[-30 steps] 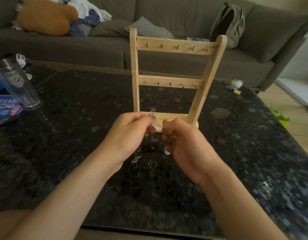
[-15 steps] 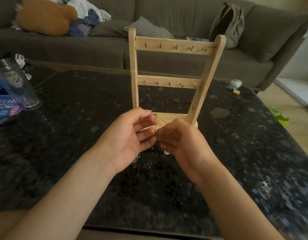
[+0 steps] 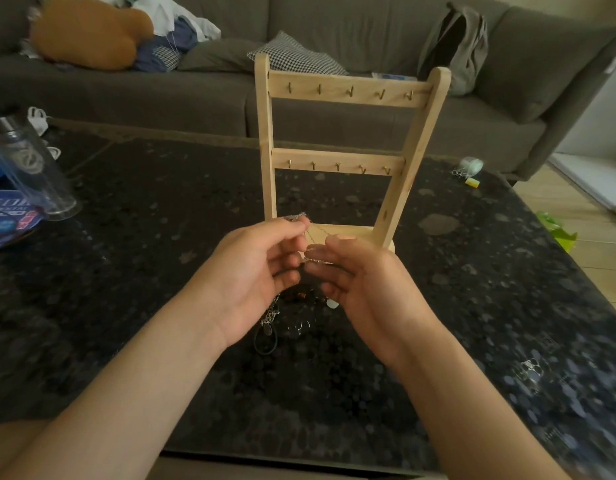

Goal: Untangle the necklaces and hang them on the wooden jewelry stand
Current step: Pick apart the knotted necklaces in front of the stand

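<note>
My left hand (image 3: 261,271) and right hand (image 3: 362,282) each pinch a thin silver chain (image 3: 311,237) — wooden jewelry stand (image 3: 337,161) at twelve o'clock, tangled necklaces (image 3: 270,320) at six.

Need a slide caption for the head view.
Left hand and right hand hold a thin silver chain before the wooden jewelry stand, hooks bare.

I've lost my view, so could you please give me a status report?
Left hand, right hand pinching thin chain. Wooden stand hooks bare. Tangle on table beneath hands. Nothing between hands and stand.
</note>
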The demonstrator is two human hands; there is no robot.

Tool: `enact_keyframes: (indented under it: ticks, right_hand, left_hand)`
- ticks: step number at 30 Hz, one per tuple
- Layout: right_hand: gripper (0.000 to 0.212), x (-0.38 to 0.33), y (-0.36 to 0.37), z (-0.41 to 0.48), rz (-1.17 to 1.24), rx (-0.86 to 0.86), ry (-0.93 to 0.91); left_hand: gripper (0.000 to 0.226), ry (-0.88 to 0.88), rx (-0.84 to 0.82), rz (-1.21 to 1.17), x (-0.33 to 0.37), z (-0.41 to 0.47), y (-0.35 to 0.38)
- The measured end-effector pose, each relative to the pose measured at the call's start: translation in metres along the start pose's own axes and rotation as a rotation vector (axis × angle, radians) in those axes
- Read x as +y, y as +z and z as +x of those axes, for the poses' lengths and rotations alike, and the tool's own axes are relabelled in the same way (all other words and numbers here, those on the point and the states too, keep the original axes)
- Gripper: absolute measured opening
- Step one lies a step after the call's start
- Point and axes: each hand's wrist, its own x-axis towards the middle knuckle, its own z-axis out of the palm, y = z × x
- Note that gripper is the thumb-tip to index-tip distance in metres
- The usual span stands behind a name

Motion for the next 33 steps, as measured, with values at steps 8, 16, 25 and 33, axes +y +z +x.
enact_keyframes:
  ticks: [8,16,25,33]
  right_hand:
    - [0.007,0.001,0.0014,-0.0029,-0.088,0.065,-0.15]
    - [0.02,0.0002,0.0002,-0.0021,-0.096,0.085,-0.111]
    - [0.008,-0.0034,0.002,-0.0061,-0.31,0.041,-0.194]
    - [0.011,-0.0062,0.001,-0.0092,-0.576,0.068,-0.332]
  left_hand:
    - [0.014,0.096,0.069,-0.019,-0.0012,-0.0008,0.0025]
    - [0.013,0.052,0.122,-0.117,0.0,0.0008,0.0027]
    - [0.037,0.099,0.14,0.064,0.002,0.0013,-0.002]
    - [0.025,0.124,0.129,0.134,-0.0023,0.0024,-0.0012]
